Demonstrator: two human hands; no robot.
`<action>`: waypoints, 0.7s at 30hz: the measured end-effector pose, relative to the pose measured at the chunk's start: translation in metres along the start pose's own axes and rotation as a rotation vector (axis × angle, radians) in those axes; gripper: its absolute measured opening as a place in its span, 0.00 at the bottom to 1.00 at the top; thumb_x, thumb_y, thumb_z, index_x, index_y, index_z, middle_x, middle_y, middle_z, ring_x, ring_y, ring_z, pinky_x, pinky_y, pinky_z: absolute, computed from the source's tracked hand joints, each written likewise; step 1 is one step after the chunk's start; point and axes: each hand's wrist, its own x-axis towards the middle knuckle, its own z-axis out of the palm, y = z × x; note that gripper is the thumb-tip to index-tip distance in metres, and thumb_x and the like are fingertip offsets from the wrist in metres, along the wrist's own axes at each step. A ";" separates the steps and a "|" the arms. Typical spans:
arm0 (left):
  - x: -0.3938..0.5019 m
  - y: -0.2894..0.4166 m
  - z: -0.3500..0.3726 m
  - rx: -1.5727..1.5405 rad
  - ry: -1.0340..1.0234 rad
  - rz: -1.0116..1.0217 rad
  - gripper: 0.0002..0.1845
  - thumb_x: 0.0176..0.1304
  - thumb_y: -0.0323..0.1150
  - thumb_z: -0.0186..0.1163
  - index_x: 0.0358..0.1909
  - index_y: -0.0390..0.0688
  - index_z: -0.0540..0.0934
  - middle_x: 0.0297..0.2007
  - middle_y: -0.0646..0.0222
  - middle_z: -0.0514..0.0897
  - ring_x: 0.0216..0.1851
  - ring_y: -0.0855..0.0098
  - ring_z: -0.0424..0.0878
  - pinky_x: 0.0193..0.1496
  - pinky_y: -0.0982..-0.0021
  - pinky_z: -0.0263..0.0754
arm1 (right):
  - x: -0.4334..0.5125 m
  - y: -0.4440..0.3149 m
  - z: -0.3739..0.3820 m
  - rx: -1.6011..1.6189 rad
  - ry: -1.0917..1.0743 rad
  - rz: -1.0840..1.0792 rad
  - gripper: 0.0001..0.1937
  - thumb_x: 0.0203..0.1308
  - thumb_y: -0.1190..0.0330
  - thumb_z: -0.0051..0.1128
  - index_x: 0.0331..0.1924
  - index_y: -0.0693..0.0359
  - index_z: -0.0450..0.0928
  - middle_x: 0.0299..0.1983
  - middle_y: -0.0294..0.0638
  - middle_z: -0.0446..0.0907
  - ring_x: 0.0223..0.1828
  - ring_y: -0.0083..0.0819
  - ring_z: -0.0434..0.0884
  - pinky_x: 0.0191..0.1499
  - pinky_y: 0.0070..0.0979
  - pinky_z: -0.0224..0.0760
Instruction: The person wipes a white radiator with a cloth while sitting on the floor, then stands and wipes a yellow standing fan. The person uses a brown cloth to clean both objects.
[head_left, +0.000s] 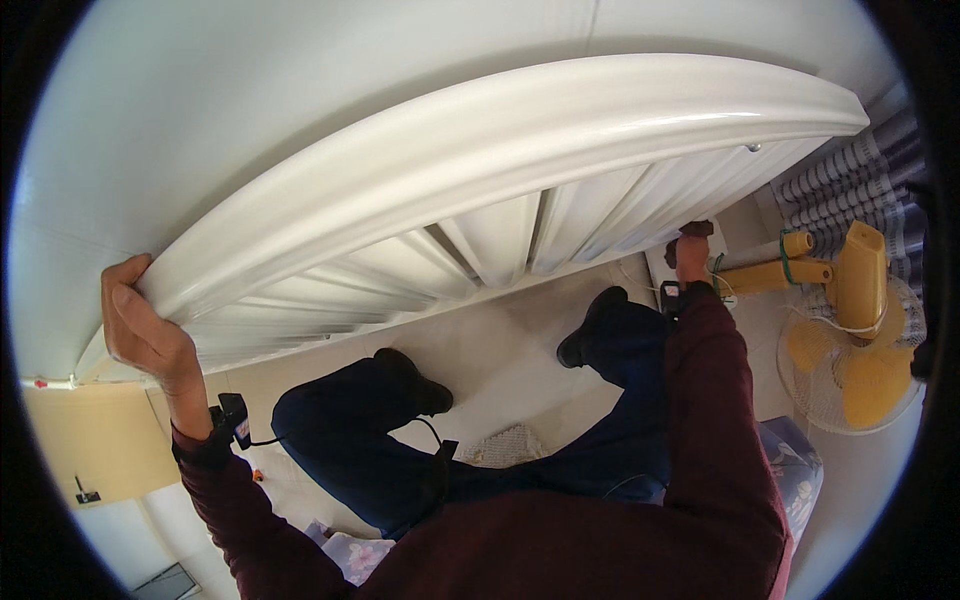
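Note:
A white column radiator (517, 232) with a rounded top cover (480, 135) stretches along the wall before me. My left hand (146, 322) is hooked around the left end of that cover, thumb and fingers bent over its edge. Low at the radiator's right side, my right hand (691, 256) holds a dark brown cloth-like piece (697, 228). How much of the piece lies under the palm is hidden. A small metal fitting (754, 147) sits beneath the cover near the right end.
A yellow fan (859, 277) with green ties lies at the right, by a striped curtain (832, 172). A white pipe (52, 383) meets the radiator at the left, above a yellowish panel (105, 442). Floral fabric (795, 465) is beside me; a textured mat (504, 445) lies between my legs.

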 end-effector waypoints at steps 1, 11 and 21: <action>0.000 0.000 -0.001 0.003 -0.001 -0.003 0.24 0.80 0.35 0.38 0.37 0.31 0.82 0.32 0.56 0.83 0.32 0.58 0.80 0.39 0.64 0.74 | -0.010 0.004 0.013 0.042 0.001 0.048 0.15 0.62 0.64 0.58 0.31 0.71 0.86 0.32 0.59 0.88 0.36 0.59 0.87 0.43 0.52 0.80; 0.006 0.001 -0.003 0.000 0.087 0.143 0.16 0.75 0.27 0.47 0.33 0.33 0.83 0.31 0.57 0.84 0.31 0.56 0.83 0.36 0.65 0.77 | -0.210 -0.091 0.077 0.128 0.003 -0.203 0.31 0.65 0.75 0.55 0.73 0.71 0.65 0.74 0.65 0.65 0.73 0.63 0.67 0.73 0.45 0.65; 0.007 -0.003 0.003 0.040 0.167 0.181 0.12 0.71 0.29 0.52 0.31 0.45 0.83 0.29 0.69 0.84 0.26 0.62 0.81 0.30 0.67 0.74 | -0.406 -0.214 0.048 0.272 -0.508 -0.264 0.25 0.65 0.64 0.64 0.63 0.67 0.76 0.64 0.62 0.76 0.62 0.60 0.78 0.62 0.47 0.74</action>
